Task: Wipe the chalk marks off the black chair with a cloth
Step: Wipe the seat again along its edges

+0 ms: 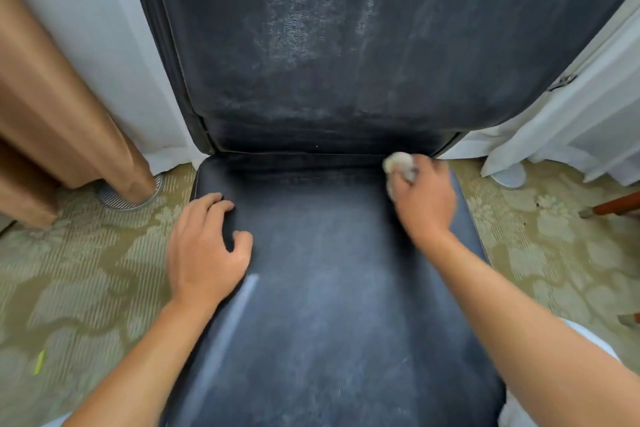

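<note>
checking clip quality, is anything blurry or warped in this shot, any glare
Head view: the right hand and the cloth it grips are smeared by motion blur; the left hand on the seat is sharper. Wide-angle distortion bows the backrest edges outward. Light is soft and even, with no hard glare.

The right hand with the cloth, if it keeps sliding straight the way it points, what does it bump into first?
Probably the chair backrest. The right hand holds the cloth near the seat's back edge, pointing up toward the crease where the backrest begins. Depth is hard to judge.
</note>
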The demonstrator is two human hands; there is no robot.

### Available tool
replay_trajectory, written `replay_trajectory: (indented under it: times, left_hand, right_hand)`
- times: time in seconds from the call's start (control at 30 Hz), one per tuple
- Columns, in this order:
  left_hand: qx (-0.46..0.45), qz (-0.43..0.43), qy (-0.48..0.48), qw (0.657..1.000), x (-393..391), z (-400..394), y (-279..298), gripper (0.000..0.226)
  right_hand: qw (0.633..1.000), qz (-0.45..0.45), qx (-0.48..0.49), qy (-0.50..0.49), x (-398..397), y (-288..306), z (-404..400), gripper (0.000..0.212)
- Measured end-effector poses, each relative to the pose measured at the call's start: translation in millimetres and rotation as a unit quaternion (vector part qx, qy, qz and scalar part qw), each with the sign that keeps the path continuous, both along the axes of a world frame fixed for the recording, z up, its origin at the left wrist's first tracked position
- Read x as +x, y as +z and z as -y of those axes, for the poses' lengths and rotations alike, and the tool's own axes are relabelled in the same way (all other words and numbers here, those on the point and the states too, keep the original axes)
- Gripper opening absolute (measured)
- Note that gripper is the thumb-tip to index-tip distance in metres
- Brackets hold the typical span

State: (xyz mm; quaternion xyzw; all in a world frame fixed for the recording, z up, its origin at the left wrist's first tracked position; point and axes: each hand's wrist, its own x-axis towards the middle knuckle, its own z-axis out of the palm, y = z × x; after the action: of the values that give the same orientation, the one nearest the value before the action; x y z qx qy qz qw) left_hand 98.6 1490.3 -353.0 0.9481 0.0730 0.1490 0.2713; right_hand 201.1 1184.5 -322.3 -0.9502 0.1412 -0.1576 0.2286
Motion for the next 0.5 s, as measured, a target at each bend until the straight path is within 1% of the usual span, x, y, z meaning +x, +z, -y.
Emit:
replay_trajectory:
  times: [0.03, 0.07, 0.1, 0.13, 0.17, 0.23, 0.27, 0.3, 0.33, 0.37, 0.4, 0.47, 0.5]
  left_hand:
    - [-0.007, 0.002, -0.008, 1.000, 0, 0, -4, 0.046]
    - [-0.020, 0.007, -0.015, 1.000, 0, 2, -8, 0.046]
    - [-0.036, 0.013, -0.017, 0.999, 0, 4, -11, 0.045]
    - [-0.053, 0.021, -0.013, 0.998, 0, 6, -13, 0.044]
    - [-0.068, 0.028, -0.006, 0.997, 0, 6, -14, 0.043]
    - [-0.088, 0.038, 0.011, 0.995, 1, 2, -13, 0.042]
    - [-0.094, 0.038, 0.018, 0.995, 1, -1, -12, 0.042]
    - [-0.100, 0.035, 0.023, 0.994, 1, -3, -11, 0.043]
    - [-0.104, 0.033, 0.027, 0.994, 0, -3, -9, 0.043]
    - [-0.106, 0.032, 0.028, 0.993, 1, -4, -8, 0.044]
    - [-0.108, 0.030, 0.027, 0.993, 1, -4, -8, 0.045]
    - [-0.116, 0.023, 0.026, 0.993, 0, -2, -9, 0.047]
    - [-0.123, 0.021, 0.028, 0.992, -1, -1, -9, 0.048]
  right_hand:
    - [0.999, -0.001, 0.004, -0.047, 3, -4, 14, 0.032]
    - [0.997, -0.003, -0.004, -0.074, 2, -8, 10, 0.030]
    - [0.997, -0.003, -0.017, -0.076, -1, -12, -16, 0.027]
    - [0.999, 0.005, -0.009, -0.043, -4, -15, -57, 0.024]
    - [1.000, 0.026, -0.011, 0.012, -7, -16, -105, 0.024]
    - [0.986, 0.051, -0.047, 0.150, -21, -20, -186, 0.026]
    - [0.975, 0.040, -0.061, 0.212, -27, -19, -205, 0.027]
    - [0.963, 0.028, -0.070, 0.257, -28, -16, -202, 0.027]
    - [0.958, 0.030, -0.089, 0.271, -26, -16, -183, 0.026]
    - [0.961, 0.033, -0.117, 0.247, -21, -18, -151, 0.027]
    - [0.970, 0.041, -0.132, 0.199, -16, -18, -112, 0.031]
    - [0.990, 0.043, -0.121, 0.066, -6, -15, -40, 0.039]
    - [0.993, 0.043, -0.108, 0.016, -2, -14, -18, 0.040]
